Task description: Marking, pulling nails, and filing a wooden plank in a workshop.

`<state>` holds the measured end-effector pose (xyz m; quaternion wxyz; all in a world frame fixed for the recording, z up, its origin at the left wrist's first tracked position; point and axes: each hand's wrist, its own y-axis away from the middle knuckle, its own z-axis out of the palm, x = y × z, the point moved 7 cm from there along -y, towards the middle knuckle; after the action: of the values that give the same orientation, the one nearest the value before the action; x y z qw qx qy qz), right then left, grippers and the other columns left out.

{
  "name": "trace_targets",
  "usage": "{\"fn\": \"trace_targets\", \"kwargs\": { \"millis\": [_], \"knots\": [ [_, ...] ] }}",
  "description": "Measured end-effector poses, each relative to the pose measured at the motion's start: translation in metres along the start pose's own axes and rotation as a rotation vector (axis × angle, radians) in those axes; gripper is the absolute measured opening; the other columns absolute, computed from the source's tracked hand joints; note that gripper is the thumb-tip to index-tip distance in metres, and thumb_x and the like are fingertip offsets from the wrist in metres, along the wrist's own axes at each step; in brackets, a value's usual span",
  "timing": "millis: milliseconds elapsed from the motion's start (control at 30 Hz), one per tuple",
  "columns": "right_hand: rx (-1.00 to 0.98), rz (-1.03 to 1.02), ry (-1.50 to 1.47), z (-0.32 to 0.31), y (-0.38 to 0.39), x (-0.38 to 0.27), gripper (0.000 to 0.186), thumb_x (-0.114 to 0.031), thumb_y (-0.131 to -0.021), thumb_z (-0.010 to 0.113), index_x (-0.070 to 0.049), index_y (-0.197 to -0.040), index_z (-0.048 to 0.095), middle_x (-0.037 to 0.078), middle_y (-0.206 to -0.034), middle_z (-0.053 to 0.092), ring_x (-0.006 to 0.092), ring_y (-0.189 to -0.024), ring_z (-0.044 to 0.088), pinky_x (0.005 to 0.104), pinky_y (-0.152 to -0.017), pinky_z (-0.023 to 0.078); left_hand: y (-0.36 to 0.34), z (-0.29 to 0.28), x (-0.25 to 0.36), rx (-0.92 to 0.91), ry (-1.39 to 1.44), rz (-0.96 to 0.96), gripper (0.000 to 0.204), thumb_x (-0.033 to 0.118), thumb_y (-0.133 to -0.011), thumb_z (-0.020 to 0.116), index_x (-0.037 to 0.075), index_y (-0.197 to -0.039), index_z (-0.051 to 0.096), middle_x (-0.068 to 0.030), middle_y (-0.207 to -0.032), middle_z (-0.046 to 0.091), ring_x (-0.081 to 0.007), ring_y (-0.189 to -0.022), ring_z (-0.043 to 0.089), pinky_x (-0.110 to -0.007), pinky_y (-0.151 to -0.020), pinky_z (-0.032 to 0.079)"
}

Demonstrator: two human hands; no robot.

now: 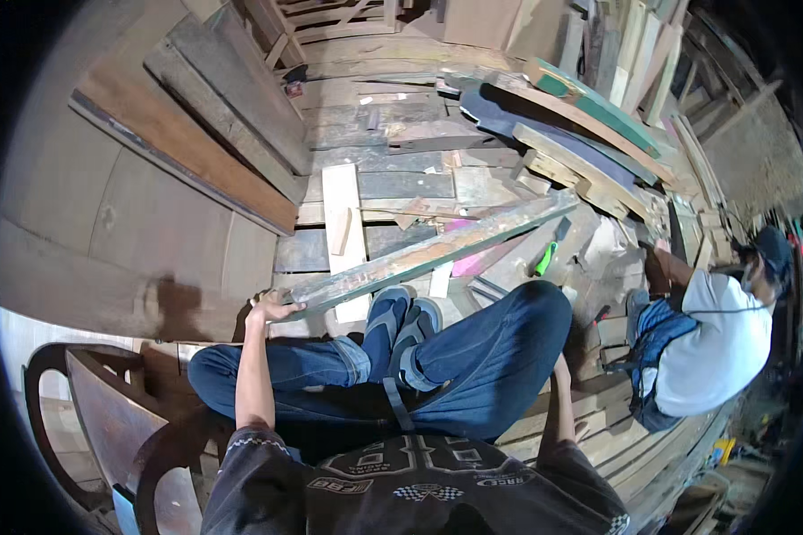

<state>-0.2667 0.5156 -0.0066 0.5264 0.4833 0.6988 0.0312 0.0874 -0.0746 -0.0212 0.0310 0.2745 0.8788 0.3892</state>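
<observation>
A long, worn wooden plank [437, 250] with flaking paint lies slantwise in front of my feet. Its near left end is in my left hand [273, 308], whose fingers close over the edge. The far end reaches right to a pile of boards. My right hand [561, 370] hangs low beside my raised right knee, which hides most of its fingers; I cannot make out anything in it. Just beyond that knee, a tool with a bright green handle [546, 259] and a dark head rests on the floor. A pale board [341, 209] passes under the plank.
Large boards [187, 134] lean at the left, above a curved wooden chair [107, 410]. Stacked planks [580, 169], one green, lie at the far right. A co-worker in a white shirt [714, 348] sits at my right. A pink sheet [482, 259] lies near the plank.
</observation>
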Motion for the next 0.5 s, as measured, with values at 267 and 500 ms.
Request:
{"fn": "trace_targets", "kwargs": {
  "millis": [267, 500],
  "knots": [
    [-0.676, 0.437, -0.289, 0.133, 0.176, 0.097, 0.024, -0.019, -0.094, 0.053, 0.001, -0.105, 0.059, 0.012, -0.078, 0.066, 0.0189, -0.065, 0.063, 0.0304, -0.057, 0.052, 0.009, -0.012, 0.005, 0.068, -0.037, -0.002, 0.086, 0.069, -0.072, 0.062, 0.016, -0.137, 0.047, -0.0145, -0.143, 0.044, -0.0342, -0.135, 0.036, -0.061, -0.109, 0.02],
    [0.177, 0.125, 0.171, -0.04, 0.155, -0.087, 0.021, -0.016, -0.095, 0.048, 0.0, -0.087, 0.058, 0.007, -0.066, 0.055, 0.0119, -0.056, 0.052, 0.0301, -0.051, 0.043, 0.13, -0.057, 0.066, 0.255, -0.026, 0.295, 0.058, 0.055, -0.085, 0.058, 0.013, -0.125, 0.056, -0.0137, -0.13, 0.054, -0.0332, -0.124, 0.046, -0.056, -0.102, 0.029]
  ]
}}
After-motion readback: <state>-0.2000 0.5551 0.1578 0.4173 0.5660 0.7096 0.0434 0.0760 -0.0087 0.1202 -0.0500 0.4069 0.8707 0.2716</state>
